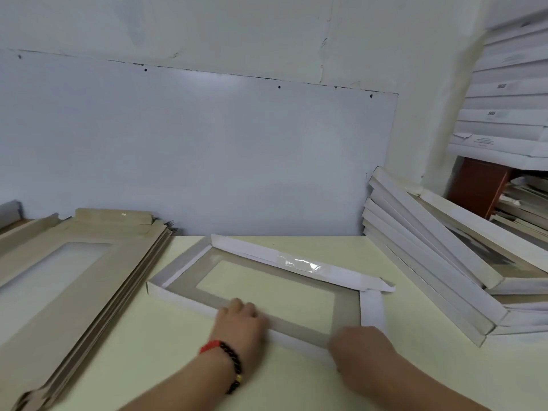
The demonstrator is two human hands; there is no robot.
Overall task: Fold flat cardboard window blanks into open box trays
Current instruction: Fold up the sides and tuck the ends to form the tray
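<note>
Cardboard blank (267, 292) lying on table (148, 336), middle. I'm pressing left hand (240, 318) on near flap (296, 342), fingers curled over it, to crease fold. Right hand (355, 345) gripping flap corner, steadying.

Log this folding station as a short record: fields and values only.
workpiece: cardboard window blank, partly folded, on the table
near flap: both hands on it
left hand: fingers curled over the near edge
right hand: at the near right corner, fingers hidden
far flap: raised, clear tape on it
flat blanks: stacked at left
folded trays: leaning pile at right
</note>
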